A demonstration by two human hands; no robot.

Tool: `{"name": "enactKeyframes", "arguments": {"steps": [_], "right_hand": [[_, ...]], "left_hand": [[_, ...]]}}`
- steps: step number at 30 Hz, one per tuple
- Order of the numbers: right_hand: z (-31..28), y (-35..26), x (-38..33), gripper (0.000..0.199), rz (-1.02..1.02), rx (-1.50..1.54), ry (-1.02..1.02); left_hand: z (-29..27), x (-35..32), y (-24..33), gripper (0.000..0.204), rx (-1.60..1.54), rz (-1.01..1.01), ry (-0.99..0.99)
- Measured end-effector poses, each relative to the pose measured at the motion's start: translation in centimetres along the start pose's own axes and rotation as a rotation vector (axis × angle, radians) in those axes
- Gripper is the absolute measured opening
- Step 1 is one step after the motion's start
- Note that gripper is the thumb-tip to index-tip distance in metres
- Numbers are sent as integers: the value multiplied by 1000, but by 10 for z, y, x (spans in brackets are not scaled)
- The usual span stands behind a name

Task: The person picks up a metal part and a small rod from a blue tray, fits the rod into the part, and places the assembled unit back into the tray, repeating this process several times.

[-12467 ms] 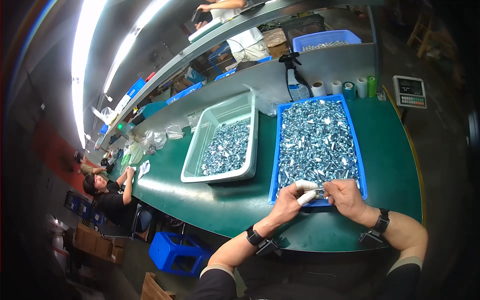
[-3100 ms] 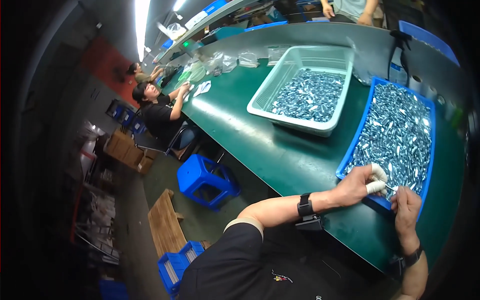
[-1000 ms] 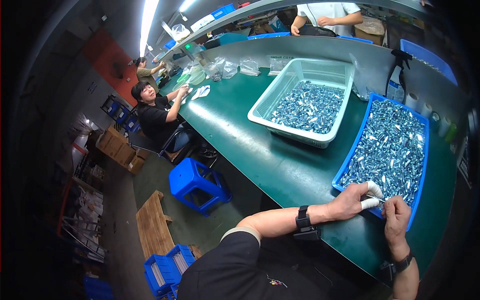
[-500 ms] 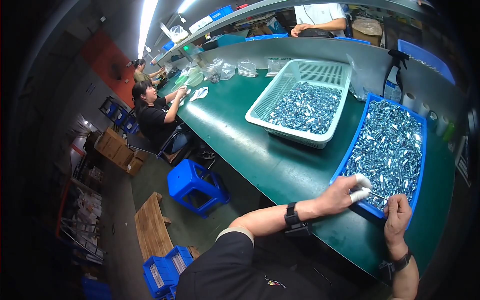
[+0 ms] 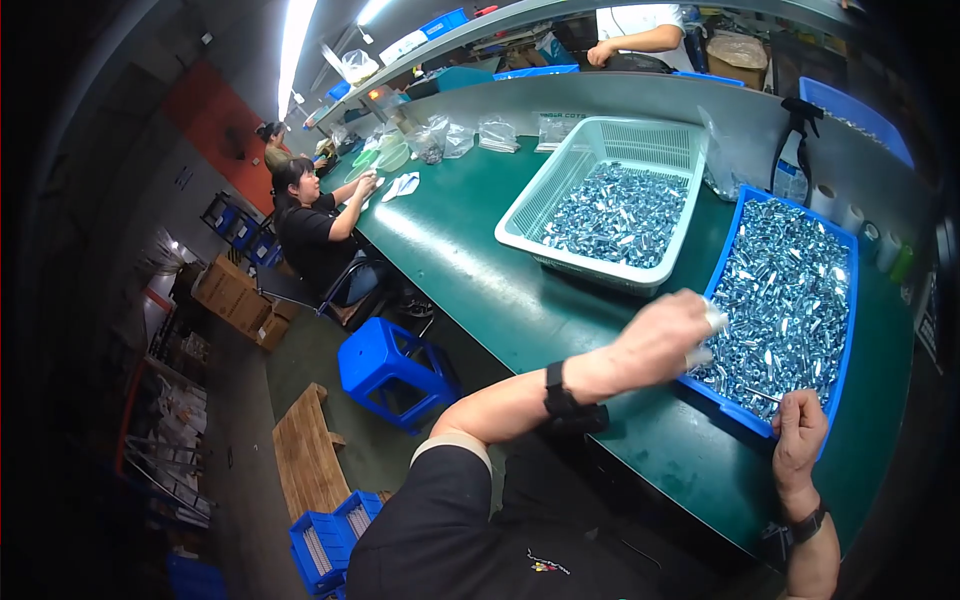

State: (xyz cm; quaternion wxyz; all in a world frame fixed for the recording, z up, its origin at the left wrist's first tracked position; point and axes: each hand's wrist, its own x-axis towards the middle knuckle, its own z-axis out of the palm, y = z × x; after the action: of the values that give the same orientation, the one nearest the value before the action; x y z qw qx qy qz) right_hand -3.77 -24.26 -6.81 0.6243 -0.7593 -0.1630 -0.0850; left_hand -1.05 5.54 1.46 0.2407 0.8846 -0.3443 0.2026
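Note:
My left hand point(image 5: 662, 338), with white covers on some fingertips, hovers over the near left edge of a blue tray point(image 5: 712, 400). Motion smears its fingers, so whether anything is between them cannot be made out. At the tray's near right corner, my right hand point(image 5: 800, 428) is closed in a pinch on a thin metal rod point(image 5: 764, 395), which points left over the tray. Many small shiny silver-blue metal parts point(image 5: 775, 290) fill the tray. More of the same sort lie in a pale green slotted basket point(image 5: 528, 238) farther left.
A black-topped spray bottle point(image 5: 793, 150) and several rolls point(image 5: 822, 200) stand behind the tray. Plastic bags point(image 5: 497, 134) line the back of the green table point(image 5: 470, 290). Two people sit along its far left side, another behind the partition. A blue stool point(image 5: 385, 365) stands left.
My left hand has moved up and left, away from the rod. The right hand stays nearly in place, keeping hold of the rod.

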Motion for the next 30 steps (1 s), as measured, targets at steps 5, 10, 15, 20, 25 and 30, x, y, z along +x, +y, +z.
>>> {"name": "enactKeyframes", "arguments": {"steps": [5, 10, 15, 20, 25, 30], "right_hand": [[5, -8, 5, 28, 1, -29, 16], [3, -9, 5, 28, -3, -23, 6], [3, -10, 2, 28, -9, -17, 2], [0, -8, -3, 26, -6, -17, 10], [0, -4, -3, 20, 22, 26, 4], [10, -25, 10, 16, -43, 13, 10]], "left_hand": [[50, -7, -10, 26, 16, 11, -177], [57, 4, -12, 13, 19, -6, -148], [59, 4, -11, 12, 31, -40, -130], [61, 0, -8, 12, -45, -35, -84], [59, -2, -9, 27, -267, -129, -7], [33, -9, 8, 25, -439, -296, -116]]}}
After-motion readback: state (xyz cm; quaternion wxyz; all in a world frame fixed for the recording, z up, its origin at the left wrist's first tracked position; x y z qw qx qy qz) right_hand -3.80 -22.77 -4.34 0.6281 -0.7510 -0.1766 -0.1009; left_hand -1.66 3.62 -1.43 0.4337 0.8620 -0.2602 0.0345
